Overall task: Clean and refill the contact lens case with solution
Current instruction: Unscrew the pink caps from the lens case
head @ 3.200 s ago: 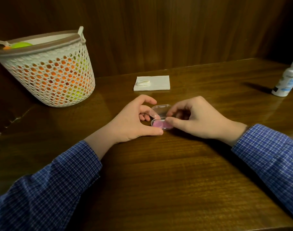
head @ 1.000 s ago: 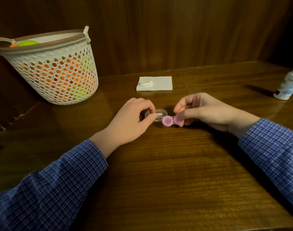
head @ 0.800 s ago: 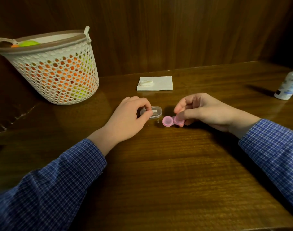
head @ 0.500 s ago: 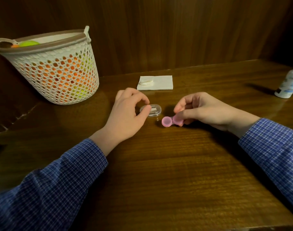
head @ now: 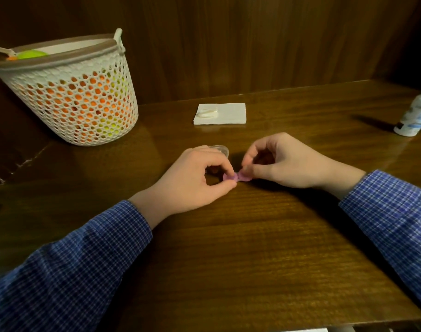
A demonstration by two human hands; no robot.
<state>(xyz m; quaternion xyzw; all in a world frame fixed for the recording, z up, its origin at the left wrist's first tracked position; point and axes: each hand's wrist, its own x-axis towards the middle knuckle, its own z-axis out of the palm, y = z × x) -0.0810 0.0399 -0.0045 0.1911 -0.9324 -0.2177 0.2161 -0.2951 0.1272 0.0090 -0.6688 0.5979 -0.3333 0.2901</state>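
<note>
1. Two forearms in blue checked sleeves [head: 89, 255] reach across a dark wooden table [head: 240, 259] toward its middle.
2. The left hand [head: 192, 180] and the right hand [head: 288, 161] meet over a small pink contact lens case [head: 238, 176], low at the tabletop; whether it rests on the wood cannot be told. The left thumb and forefinger pinch its left cup; the right thumb and fingers pinch the right cup.
3. Just behind the left hand, a clear plastic box [head: 220, 149] sits on the table, partly hidden by the knuckles.
4. Farther back lies a folded white tissue [head: 226, 115], a small white wad on its left part.
5. At the far right edge stands a white solution bottle [head: 415, 116], well apart from the hands.
6. At far left, a white mesh basket [head: 82, 101] holds orange and yellow-green items against the wood-panelled wall.
</note>
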